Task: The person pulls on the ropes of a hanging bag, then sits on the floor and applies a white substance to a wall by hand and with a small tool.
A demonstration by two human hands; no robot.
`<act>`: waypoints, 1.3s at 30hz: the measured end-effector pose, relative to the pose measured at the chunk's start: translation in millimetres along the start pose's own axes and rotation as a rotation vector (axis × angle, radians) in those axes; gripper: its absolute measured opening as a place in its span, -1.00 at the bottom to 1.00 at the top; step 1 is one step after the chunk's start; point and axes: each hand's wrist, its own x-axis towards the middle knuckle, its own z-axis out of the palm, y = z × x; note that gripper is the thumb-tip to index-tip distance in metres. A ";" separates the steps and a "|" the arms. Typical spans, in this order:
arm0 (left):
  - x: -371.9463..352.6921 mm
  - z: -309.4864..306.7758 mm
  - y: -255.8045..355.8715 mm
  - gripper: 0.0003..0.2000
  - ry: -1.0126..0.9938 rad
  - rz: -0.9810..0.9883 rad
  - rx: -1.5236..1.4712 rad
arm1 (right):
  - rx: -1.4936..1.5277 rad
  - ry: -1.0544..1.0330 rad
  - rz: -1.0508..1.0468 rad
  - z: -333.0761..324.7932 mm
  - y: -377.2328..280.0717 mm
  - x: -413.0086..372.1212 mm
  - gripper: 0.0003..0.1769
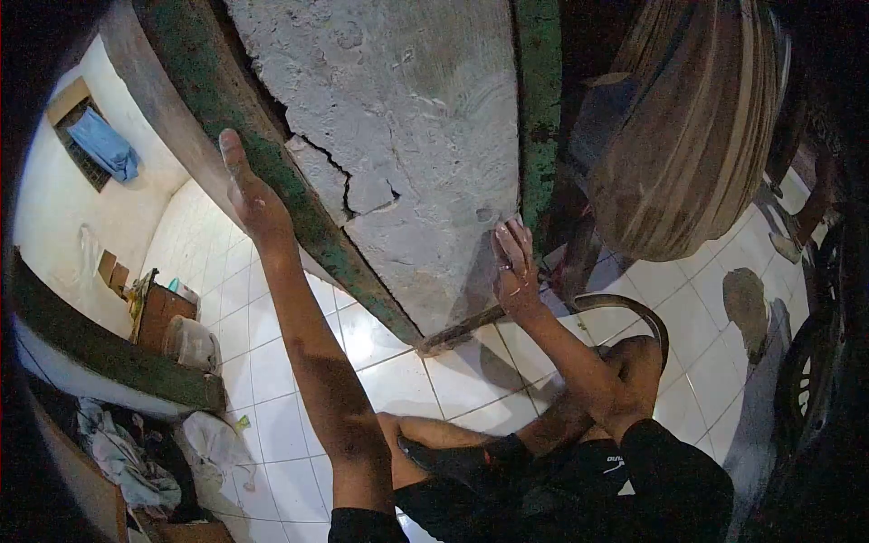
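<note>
A cracked grey plaster panel (pixel 416 118) stands in front of me, edged by worn green-painted wood. My left hand (pixel 260 199) is up at the left green wooden frame (pixel 317 204), seen from the side with its fingers stretched upward. Whitish marks show on it. Low on the right side of the panel, my right hand (pixel 516 267) lies with its fingers extended at the plaster beside the right green post (pixel 540 118). Its fingertips are whitish, and nothing shows in its grip. A jagged dark crack runs through the plaster between the hands.
I sit on a white tiled floor (pixel 462 380), legs folded. A striped cloth bundle (pixel 679 172) hangs at right, above a curved dark strip (pixel 643 309). At left are a clear plastic tub (pixel 192 344), piled clothes (pixel 127 452) and a blue cloth (pixel 101 145) at a window.
</note>
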 end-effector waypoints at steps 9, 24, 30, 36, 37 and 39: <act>-5.2 0.6 2.8 -0.27 0.009 0.030 -0.006 | -0.066 0.055 -0.006 -7.9 -13.0 24.4 -0.41; -2.6 -5.1 -3.5 -0.30 -0.021 0.044 0.041 | -0.071 0.046 0.037 -6.4 -13.7 10.7 -0.47; -11.6 4.5 13.3 -0.29 0.012 0.064 0.111 | -0.071 0.079 -0.027 -0.4 -8.0 6.0 -0.51; -3.8 -3.9 1.3 -0.25 -0.024 0.018 0.080 | -0.045 0.112 0.030 -10.1 -24.4 54.2 -0.53; -4.3 -3.4 1.2 -0.24 -0.030 0.040 0.067 | -0.051 0.102 0.035 -10.1 -24.6 51.7 -0.52; -4.7 -3.6 2.5 -0.27 -0.018 -0.027 0.101 | -0.063 0.081 0.046 -10.0 -24.7 34.3 -0.50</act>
